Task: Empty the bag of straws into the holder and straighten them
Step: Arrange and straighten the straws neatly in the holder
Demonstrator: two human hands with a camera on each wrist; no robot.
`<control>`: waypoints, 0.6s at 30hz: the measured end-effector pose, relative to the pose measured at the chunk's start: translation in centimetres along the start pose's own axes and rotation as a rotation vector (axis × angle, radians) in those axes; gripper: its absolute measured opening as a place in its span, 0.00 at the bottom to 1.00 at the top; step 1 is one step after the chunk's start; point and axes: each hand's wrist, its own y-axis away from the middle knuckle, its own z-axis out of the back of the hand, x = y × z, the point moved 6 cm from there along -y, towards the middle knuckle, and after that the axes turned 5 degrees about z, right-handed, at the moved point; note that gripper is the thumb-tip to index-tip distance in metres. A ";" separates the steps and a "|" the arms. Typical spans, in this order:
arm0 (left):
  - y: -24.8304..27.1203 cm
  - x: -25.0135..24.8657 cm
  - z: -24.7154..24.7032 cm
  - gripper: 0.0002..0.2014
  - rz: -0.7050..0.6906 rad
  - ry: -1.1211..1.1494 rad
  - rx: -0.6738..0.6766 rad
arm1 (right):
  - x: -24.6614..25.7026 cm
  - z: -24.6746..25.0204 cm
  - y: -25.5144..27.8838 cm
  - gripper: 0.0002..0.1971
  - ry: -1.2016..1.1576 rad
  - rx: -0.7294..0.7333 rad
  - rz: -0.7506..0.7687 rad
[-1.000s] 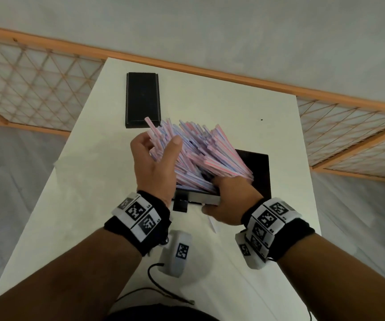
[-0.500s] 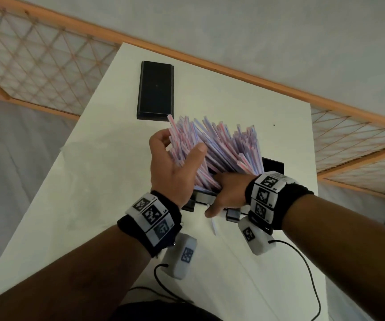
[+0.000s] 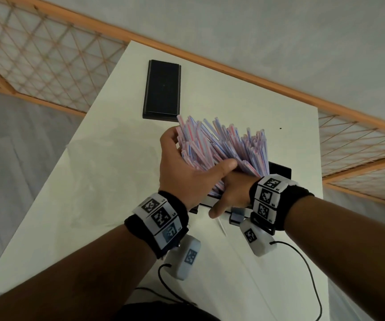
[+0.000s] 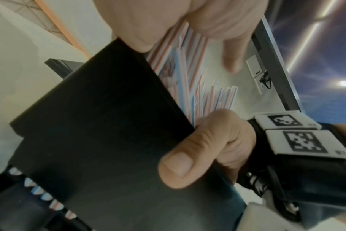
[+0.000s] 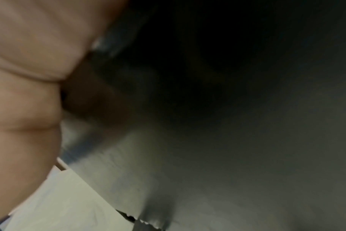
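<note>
Head view: your left hand (image 3: 188, 174) curls round the left side of the bundle of striped straws (image 3: 223, 147), thumb across the front, fingers behind; this grip is clamped on the straws. The straws fan upward and to the right, their lower ends standing in the black straw holder (image 3: 279, 171) on the white counter (image 3: 94, 181). Your right hand (image 3: 232, 193) lies low at the front of the holder, directly beneath the fan and touching your left hand.

Left wrist view: your right thumb (image 4: 188, 157) presses flat on the holder's black front panel (image 4: 101, 125), with the other fingers behind it; this grip is closed on the holder. Straw tips (image 4: 38, 189) show along the holder's lower edge.

Right wrist view: mostly dark and blurred; only part of the palm (image 5: 24, 87) can be made out.

A second black box (image 3: 162, 90) lies flat on the counter beyond the straws, well apart from both hands.
</note>
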 end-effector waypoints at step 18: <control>-1.1 0.4 -0.5 0.40 0.049 -0.139 -0.131 | -0.9 1.2 8.0 0.27 0.148 -0.637 0.226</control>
